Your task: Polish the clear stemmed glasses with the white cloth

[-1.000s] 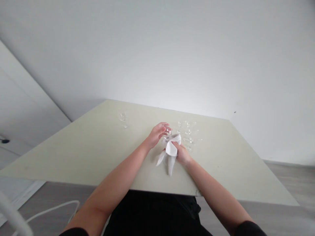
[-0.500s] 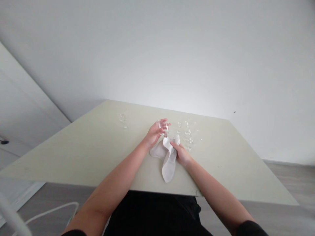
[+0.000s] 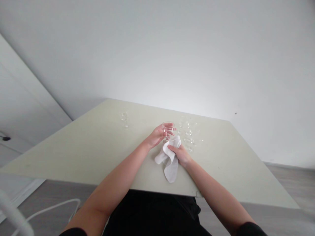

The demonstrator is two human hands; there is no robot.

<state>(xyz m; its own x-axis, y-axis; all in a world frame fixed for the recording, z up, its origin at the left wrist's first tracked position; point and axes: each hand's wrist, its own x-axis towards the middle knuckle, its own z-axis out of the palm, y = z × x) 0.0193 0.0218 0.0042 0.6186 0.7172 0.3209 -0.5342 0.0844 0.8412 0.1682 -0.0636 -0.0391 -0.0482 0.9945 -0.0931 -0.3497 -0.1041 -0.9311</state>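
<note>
My left hand [image 3: 158,135] is wrapped round the bowl of a clear wine glass [image 3: 168,127], held just above the pale table [image 3: 86,147]. My right hand [image 3: 180,154] pinches a white cloth [image 3: 169,160] against the lower part of that glass; the rest of the cloth hangs down onto the table top. Both hands meet near the middle of the table.
Several clear glasses [image 3: 189,134] stand in a group just right of my hands. One more glass [image 3: 124,117] stands alone at the far left. A white wall rises behind the table, and a white cable [image 3: 49,209] lies on the floor at lower left.
The cloth, bunched in my right hand a second ago, has unfolded and hangs long. My left hand has turned the glass so its rim shows, shifting slightly right.
</note>
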